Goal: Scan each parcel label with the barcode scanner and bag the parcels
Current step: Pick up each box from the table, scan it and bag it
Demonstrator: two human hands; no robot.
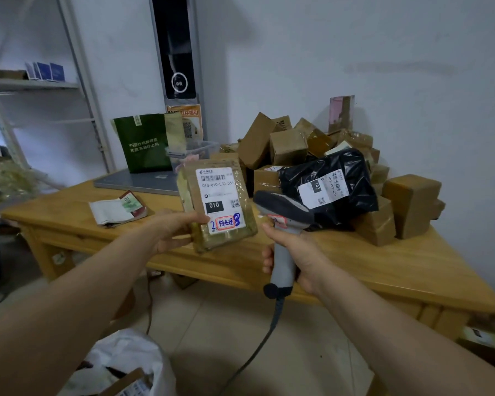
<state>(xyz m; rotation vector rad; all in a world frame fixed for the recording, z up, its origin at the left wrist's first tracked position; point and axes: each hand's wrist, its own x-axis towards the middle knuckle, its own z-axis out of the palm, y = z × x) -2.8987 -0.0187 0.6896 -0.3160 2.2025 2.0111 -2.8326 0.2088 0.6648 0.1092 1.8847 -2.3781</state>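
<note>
The light wooden table point(355, 267) spans the centre and right of the frame and carries the remaining stock. A pile of brown taped cardboard parcels point(289, 147) occupies the centre right; more than ten are visible, and overlap prevents an exact count. A white woven sack point(126, 355) stands open at the lower left, with at least one labelled parcel visible inside, so bagging appears to have begun. One black plastic mailer point(340, 178) with a white label lies on the front of the pile, apparently not yet processed. One flat brown taped parcel point(220, 207) is held upright at centre frame, its white label point(220, 195) facing the camera. One grey corded barcode scanner point(283, 210) sits just right of it, head angled toward the label. The left hand point(172, 230) pinches the parcel's lower left edge, thumb on the front face. The right hand point(300, 252) is wrapped around the scanner handle. Judged status: early stage, scan of the current parcel in progress, most parcels outstanding.
</note>
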